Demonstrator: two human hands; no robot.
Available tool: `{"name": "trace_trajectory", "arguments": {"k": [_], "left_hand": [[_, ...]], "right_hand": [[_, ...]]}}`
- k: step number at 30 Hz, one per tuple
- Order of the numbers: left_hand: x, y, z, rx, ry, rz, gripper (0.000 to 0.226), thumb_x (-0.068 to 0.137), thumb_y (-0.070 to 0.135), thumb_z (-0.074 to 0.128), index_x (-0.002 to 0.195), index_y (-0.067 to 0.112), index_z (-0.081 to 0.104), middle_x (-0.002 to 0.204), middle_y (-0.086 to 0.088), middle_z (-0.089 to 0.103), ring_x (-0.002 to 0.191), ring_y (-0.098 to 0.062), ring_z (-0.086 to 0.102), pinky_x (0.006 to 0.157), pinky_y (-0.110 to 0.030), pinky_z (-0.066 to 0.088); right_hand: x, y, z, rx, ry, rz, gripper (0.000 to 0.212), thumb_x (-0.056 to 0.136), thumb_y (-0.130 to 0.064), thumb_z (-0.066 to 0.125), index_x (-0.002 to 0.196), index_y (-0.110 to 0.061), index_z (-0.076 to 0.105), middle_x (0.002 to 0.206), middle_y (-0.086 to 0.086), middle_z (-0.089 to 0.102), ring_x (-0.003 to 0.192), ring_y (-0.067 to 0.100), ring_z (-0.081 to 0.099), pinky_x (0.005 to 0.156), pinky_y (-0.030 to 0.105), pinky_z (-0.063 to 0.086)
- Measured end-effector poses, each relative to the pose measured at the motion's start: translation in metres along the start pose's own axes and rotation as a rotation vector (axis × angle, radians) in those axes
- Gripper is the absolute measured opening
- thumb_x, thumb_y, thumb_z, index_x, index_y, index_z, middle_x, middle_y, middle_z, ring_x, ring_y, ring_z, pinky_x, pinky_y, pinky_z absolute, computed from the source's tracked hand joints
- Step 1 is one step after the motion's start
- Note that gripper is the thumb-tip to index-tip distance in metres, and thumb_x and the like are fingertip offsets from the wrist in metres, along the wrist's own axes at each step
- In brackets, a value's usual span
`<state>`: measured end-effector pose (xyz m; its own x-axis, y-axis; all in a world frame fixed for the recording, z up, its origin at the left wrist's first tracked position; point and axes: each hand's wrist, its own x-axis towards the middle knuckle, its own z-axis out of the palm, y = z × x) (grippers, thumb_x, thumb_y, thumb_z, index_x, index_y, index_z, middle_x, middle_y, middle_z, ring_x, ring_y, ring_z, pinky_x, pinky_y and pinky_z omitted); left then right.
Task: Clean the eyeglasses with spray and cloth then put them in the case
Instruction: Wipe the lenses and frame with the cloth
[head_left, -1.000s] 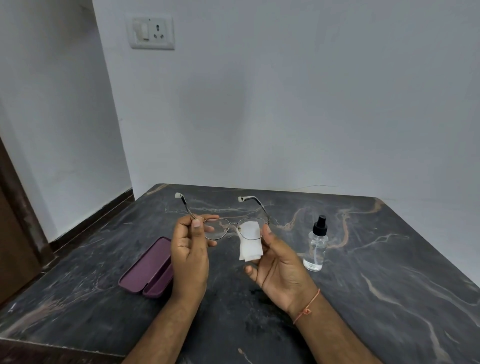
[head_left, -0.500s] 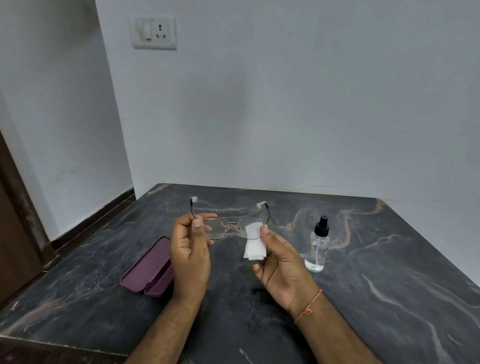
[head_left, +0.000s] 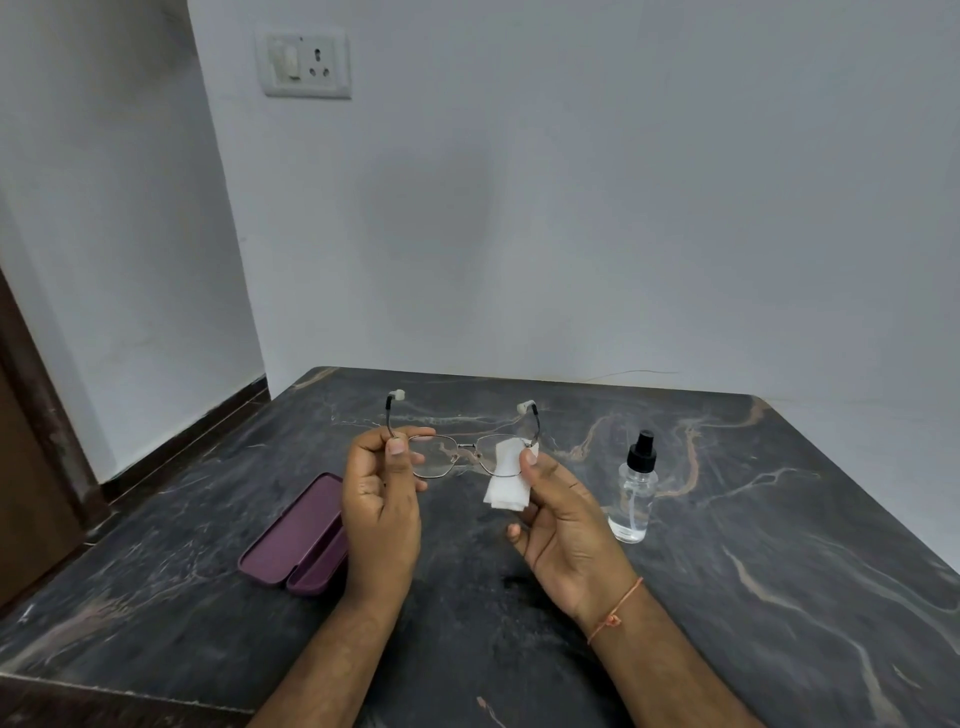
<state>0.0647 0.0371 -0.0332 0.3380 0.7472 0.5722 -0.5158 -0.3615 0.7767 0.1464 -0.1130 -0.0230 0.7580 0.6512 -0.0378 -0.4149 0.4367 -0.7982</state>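
Note:
Thin metal-framed eyeglasses (head_left: 457, 452) hang in the air above the table, temples unfolded and pointing away from me. My left hand (head_left: 382, 499) pinches the frame's left end by the hinge. My right hand (head_left: 563, 525) pinches a folded white cloth (head_left: 506, 478) over the right lens, thumb on the near side. An open purple case (head_left: 296, 540) lies on the table left of my left hand. A clear spray bottle (head_left: 636, 493) with a black nozzle stands upright to the right of my right hand.
The dark marble table (head_left: 753, 571) fills the lower view, its far edge against a white wall. A wall socket (head_left: 306, 62) sits high on the wall. A brown door frame (head_left: 36, 441) runs along the left.
The glasses have tilted so the temple tips stand higher and closer together. My right thumb has slid the cloth across the right lens. Both hands have stayed in about the same place.

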Motion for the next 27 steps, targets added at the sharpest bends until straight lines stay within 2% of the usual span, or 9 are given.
{"name": "trace_trajectory", "arguments": {"k": [3,5,9,12,16,19,22,25,27], "left_hand": [[-0.0012,0.0007,0.0013,-0.003,-0.013,-0.015,0.016,0.108,0.044,0.053,0.103,0.051,0.066,0.119,0.001,0.080,0.095,-0.011,0.072,0.070,-0.023,0.060],[-0.0017,0.0016,0.0016,-0.012,-0.022,-0.032,0.016,0.107,0.045,0.053,0.102,0.052,0.066,0.118,0.003,0.080,0.095,-0.013,0.072,0.070,-0.025,0.060],[-0.0011,0.0021,0.0021,-0.035,-0.007,-0.067,0.015,0.104,0.051,0.053,0.099,0.053,0.067,0.116,0.004,0.081,0.093,-0.011,0.071,0.068,-0.025,0.059],[0.0004,0.0017,0.0012,-0.049,0.011,-0.072,0.015,0.103,0.053,0.053,0.098,0.054,0.067,0.116,0.004,0.081,0.092,-0.009,0.071,0.068,-0.023,0.059],[0.0000,0.0010,0.0009,-0.026,0.009,-0.049,0.014,0.105,0.051,0.053,0.100,0.052,0.067,0.116,0.004,0.080,0.092,-0.008,0.071,0.069,-0.022,0.058],[-0.0021,0.0005,0.0019,0.002,-0.024,-0.021,0.014,0.108,0.048,0.053,0.104,0.046,0.066,0.118,0.002,0.080,0.093,-0.008,0.071,0.071,-0.022,0.058],[-0.0032,0.0007,0.0026,0.012,-0.046,-0.021,0.016,0.108,0.048,0.052,0.105,0.040,0.066,0.118,0.000,0.080,0.093,-0.010,0.071,0.071,-0.023,0.058],[-0.0025,0.0002,0.0013,0.008,-0.030,-0.032,0.016,0.107,0.048,0.052,0.104,0.041,0.066,0.118,0.000,0.080,0.093,-0.013,0.072,0.071,-0.025,0.059],[-0.0019,0.0000,0.0004,0.011,-0.017,-0.035,0.015,0.107,0.049,0.051,0.104,0.043,0.065,0.118,0.000,0.079,0.094,-0.013,0.071,0.072,-0.025,0.059]], "right_hand": [[-0.0015,-0.0013,0.0011,0.034,-0.040,0.014,0.030,0.084,-0.037,0.085,0.112,-0.027,0.087,0.114,0.010,0.083,0.081,0.015,0.077,0.054,0.025,0.053],[-0.0034,-0.0022,0.0018,0.054,-0.099,0.055,0.039,0.087,-0.041,0.087,0.121,-0.022,0.085,0.117,0.010,0.082,0.083,0.015,0.074,0.057,0.027,0.054],[-0.0067,-0.0029,0.0023,0.054,-0.219,0.116,0.046,0.082,-0.051,0.085,0.116,-0.020,0.085,0.119,0.010,0.081,0.087,0.018,0.079,0.060,0.029,0.058],[-0.0046,-0.0002,0.0008,0.021,-0.157,0.110,0.045,0.081,-0.047,0.089,0.114,-0.015,0.086,0.113,0.014,0.081,0.084,0.021,0.078,0.056,0.027,0.057],[-0.0022,-0.0015,0.0007,0.008,-0.028,0.025,0.021,0.081,-0.036,0.087,0.097,-0.024,0.089,0.098,0.007,0.081,0.073,0.014,0.076,0.050,0.023,0.053],[-0.0024,-0.0030,0.0015,0.065,-0.053,0.011,0.024,0.088,-0.034,0.082,0.107,-0.023,0.087,0.105,0.008,0.083,0.074,0.013,0.076,0.052,0.025,0.054],[-0.0039,-0.0028,0.0019,0.096,-0.111,0.068,0.034,0.095,-0.042,0.076,0.118,-0.019,0.085,0.115,0.009,0.082,0.079,0.015,0.075,0.057,0.027,0.055],[-0.0047,-0.0014,0.0028,0.072,-0.126,0.102,0.036,0.097,-0.048,0.073,0.112,-0.019,0.087,0.115,0.011,0.082,0.087,0.020,0.078,0.058,0.028,0.057],[-0.0043,-0.0011,0.0030,0.048,-0.083,0.086,0.032,0.090,-0.045,0.080,0.106,-0.018,0.089,0.108,0.011,0.082,0.083,0.020,0.079,0.054,0.026,0.056]]}}
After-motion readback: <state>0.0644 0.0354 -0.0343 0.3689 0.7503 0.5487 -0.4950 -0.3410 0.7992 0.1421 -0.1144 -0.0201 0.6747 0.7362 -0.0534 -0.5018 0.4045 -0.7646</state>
